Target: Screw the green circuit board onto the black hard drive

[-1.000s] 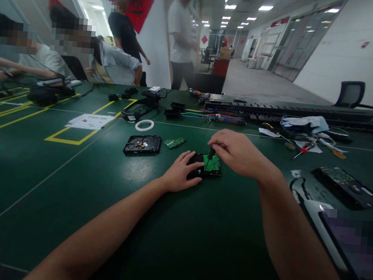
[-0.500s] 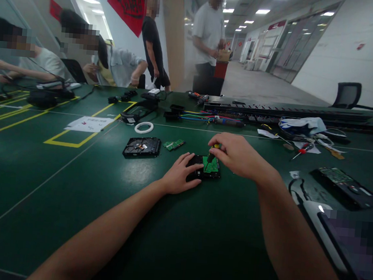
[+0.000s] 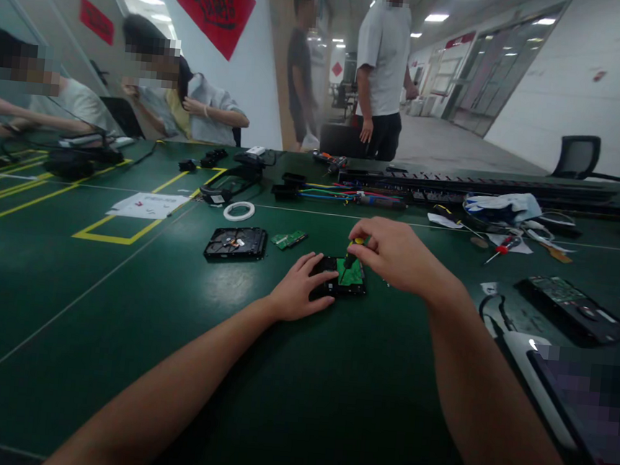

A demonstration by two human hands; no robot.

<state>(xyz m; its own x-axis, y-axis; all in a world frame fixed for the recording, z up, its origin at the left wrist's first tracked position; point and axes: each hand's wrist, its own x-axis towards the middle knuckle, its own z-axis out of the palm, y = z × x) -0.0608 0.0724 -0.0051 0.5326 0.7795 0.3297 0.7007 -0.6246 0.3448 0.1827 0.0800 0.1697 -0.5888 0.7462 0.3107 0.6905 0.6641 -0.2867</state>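
A black hard drive (image 3: 356, 290) with a green circuit board (image 3: 356, 273) on top lies on the green table in front of me. My left hand (image 3: 302, 290) rests over its left end, fingers spread and pressing on it. Above the board, my right hand (image 3: 389, 254) is closed around a small screwdriver (image 3: 351, 254) with a yellow and dark handle. The screwdriver points down, its tip at the board. Just behind the drive lies a loose green circuit board (image 3: 289, 240). A second hard drive (image 3: 236, 243) sits to the left of it.
Another hard drive (image 3: 574, 310) lies at the right, near a tablet-like device (image 3: 545, 398). A white tape ring (image 3: 239, 212), a paper sheet (image 3: 149, 205), a red screwdriver (image 3: 502, 249) and bundled wires (image 3: 340, 194) lie farther back. Several people are beyond the table.
My hands, the screwdriver and the drive stay almost in place. In the background, two standing people have moved to the right, and a seated person has raised an arm.
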